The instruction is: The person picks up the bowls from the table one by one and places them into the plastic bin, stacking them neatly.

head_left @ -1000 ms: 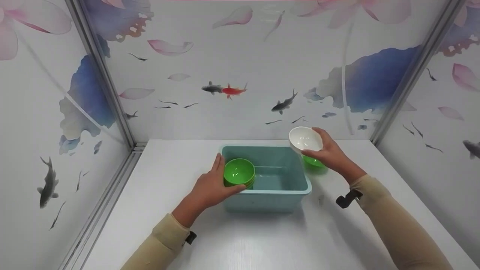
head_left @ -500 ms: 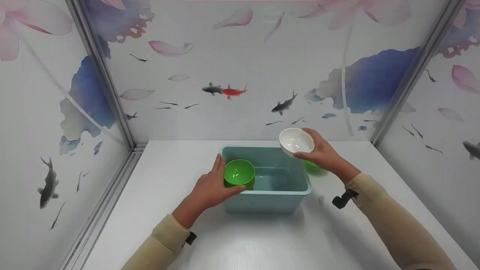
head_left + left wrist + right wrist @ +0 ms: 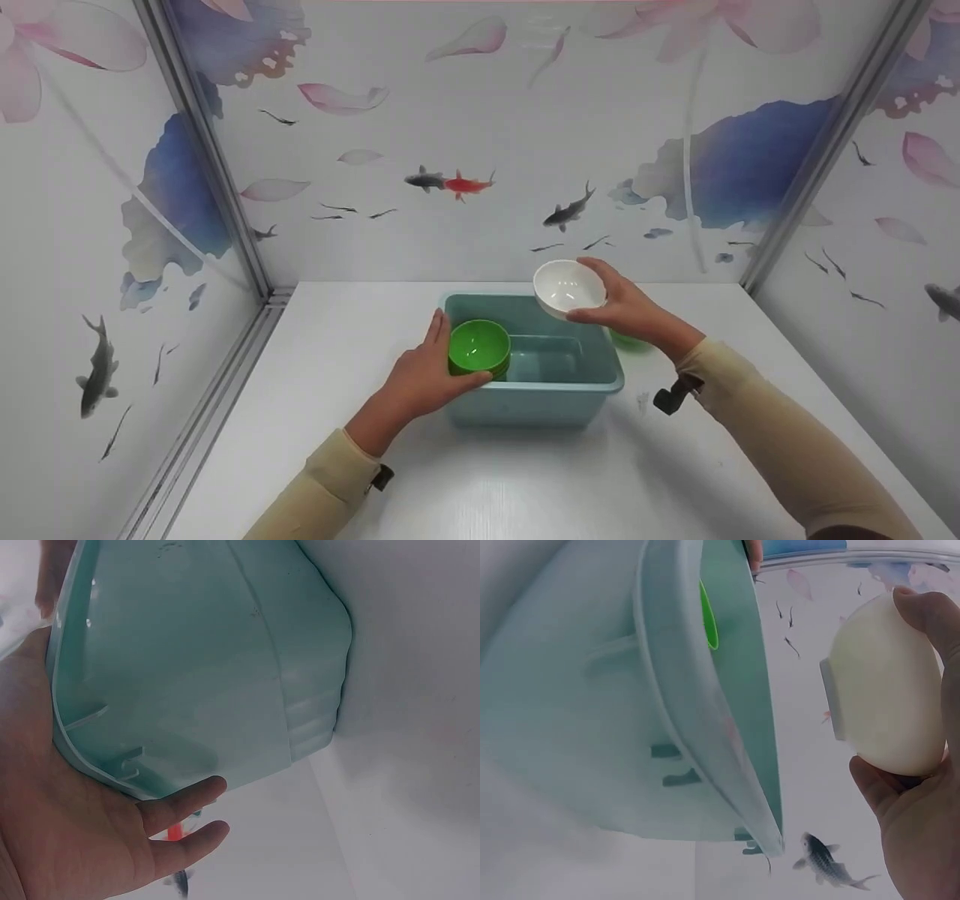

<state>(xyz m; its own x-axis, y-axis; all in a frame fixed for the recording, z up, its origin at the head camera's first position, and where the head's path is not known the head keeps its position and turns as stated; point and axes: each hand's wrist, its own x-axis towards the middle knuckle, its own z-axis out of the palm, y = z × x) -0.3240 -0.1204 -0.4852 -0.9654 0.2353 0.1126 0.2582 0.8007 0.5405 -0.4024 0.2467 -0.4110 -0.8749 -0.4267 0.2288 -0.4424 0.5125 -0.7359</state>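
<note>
My right hand [image 3: 634, 309] holds a white bowl [image 3: 568, 289] by its right side, thumb in front and fingers behind. The bowl is tilted toward me above the back right part of a light teal plastic bin [image 3: 525, 407]. In the right wrist view the outside and foot of the white bowl [image 3: 881, 682] show, apart from the bin rim. At the bin's left front corner rests my left hand [image 3: 424, 375], fingers straight along the side and thumb over the rim; the left wrist view shows these fingers [image 3: 184, 806] extended. Stacked green bowls [image 3: 478, 346] sit inside the bin's left end.
Another green bowl [image 3: 630, 342] stands on the white table [image 3: 487, 480] right of the bin, mostly hidden by my right hand. White panels [image 3: 480, 112] printed with fish and petals enclose the back and sides, joined by metal posts [image 3: 217, 165].
My right hand has carried the white bowl leftward and slightly down, from the bin's right edge to over its opening. My left hand stays at the corner.
</note>
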